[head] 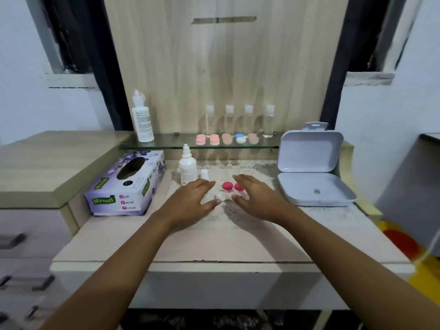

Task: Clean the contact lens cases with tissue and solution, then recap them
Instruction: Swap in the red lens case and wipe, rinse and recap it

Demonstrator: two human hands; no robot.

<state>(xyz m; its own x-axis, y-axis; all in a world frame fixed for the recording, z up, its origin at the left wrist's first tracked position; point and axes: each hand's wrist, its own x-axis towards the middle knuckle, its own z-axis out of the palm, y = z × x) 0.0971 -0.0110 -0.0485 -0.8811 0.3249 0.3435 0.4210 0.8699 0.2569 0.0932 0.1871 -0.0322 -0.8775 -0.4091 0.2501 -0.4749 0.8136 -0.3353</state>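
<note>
At the left of the pale wooden desk (214,241) lies a purple cardboard tissue box (126,184), its oval slot facing up. Far behind it, a tall white solution bottle (142,117) stands on the glass shelf (166,145). A smaller white dropper bottle (187,166) stands on the desk beside a small white cap (204,174). The left hand (192,200) hovers just near of them, fingers straight and spread, holding nothing. Between the hands, on the lace mat (252,169), sits the clear contact lens case with two pink-red round caps (232,188). A whitish piece lies just near of it, too blurred to identify. The right hand (257,198) is likewise spread and empty, just beside the case. Further right, an open pale blue plastic hinged box (312,167) rests on the desk.
</note>
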